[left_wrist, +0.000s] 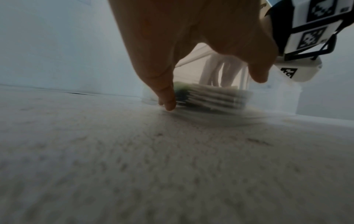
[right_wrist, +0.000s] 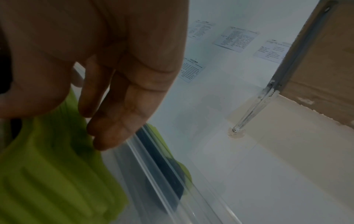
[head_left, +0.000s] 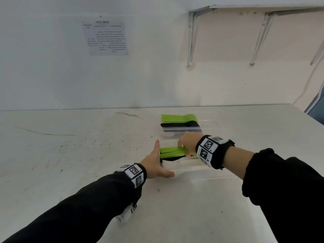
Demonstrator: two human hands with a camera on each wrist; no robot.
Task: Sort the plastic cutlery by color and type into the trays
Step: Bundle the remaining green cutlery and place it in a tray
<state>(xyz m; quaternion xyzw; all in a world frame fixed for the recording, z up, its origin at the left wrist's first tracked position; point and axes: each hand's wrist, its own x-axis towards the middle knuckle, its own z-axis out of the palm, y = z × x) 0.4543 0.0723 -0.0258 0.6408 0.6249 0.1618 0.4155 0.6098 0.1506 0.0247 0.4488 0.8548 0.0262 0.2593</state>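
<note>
Two clear trays stand mid-table. The near tray (head_left: 190,170) holds a green cutlery stack (head_left: 171,151), a black layer and white cutlery (head_left: 175,163). My right hand (head_left: 186,142) reaches down over the green stack (right_wrist: 47,174), fingers on its far side and thumb on the near side, gripping it. My left hand (head_left: 155,162) lies flat and open against the tray's left end, thumb along the front. In the left wrist view the fingers (left_wrist: 168,97) touch the clear wall, with the white stack (left_wrist: 210,97) behind it. The far tray (head_left: 175,135) holds green (head_left: 178,118) and black (head_left: 180,124) stacks.
The white table (head_left: 87,146) runs to a wall behind, with a printed sheet (head_left: 107,38) on it. Metal shelf brackets (head_left: 192,37) hang from the wall at the upper right. The table's right edge lies near a blue surface (head_left: 315,109).
</note>
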